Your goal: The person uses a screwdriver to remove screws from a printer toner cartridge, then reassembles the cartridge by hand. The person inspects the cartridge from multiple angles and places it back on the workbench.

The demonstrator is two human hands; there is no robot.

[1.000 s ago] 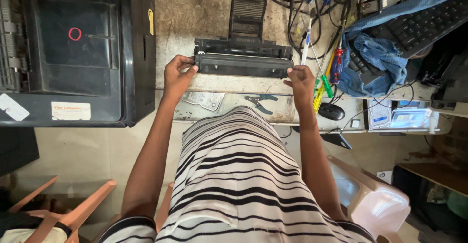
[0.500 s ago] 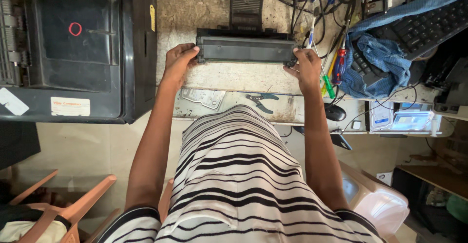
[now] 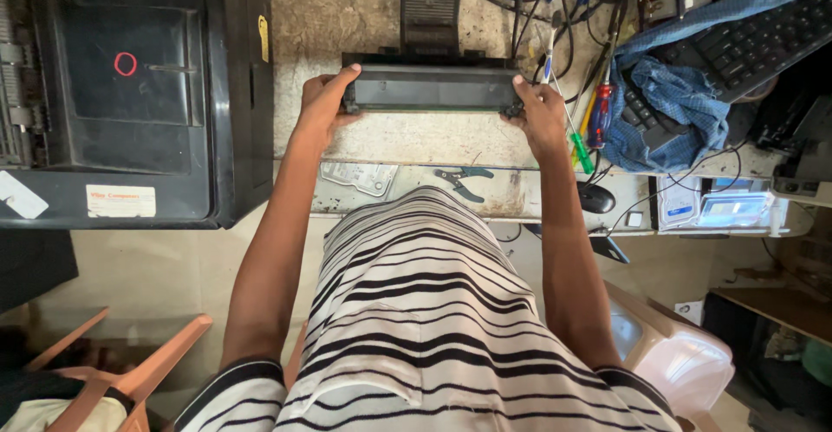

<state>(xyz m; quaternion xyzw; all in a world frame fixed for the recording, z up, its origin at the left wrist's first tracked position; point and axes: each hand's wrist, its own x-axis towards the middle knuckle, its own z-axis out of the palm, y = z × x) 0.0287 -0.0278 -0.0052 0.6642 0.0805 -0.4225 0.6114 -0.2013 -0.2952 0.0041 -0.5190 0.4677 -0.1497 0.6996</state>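
cartridge: long black toner cartridge, horizontal, held over the stained worktop, approx centred in front of the person
L hand: left hand curled round the cartridge's L end, index finger stretched along the top edge, thumb side underneath
R hand: right hand wrapped on the R end, fingers closed over the end cap
grip: both hands clamped on it, 1 per end, arms straight out
behind cartridge: small black ribbed part on the worktop, just past the far edge
L side: big black printer, well clear of L hand
R side: 2 screwdrivers, red handle + green handle, just beside R hand; blue cloth over a black keyboard further R
near edge: pliers on lower shelf, below the cartridge; black mouse to their R
floor: orange plastic chair lower L
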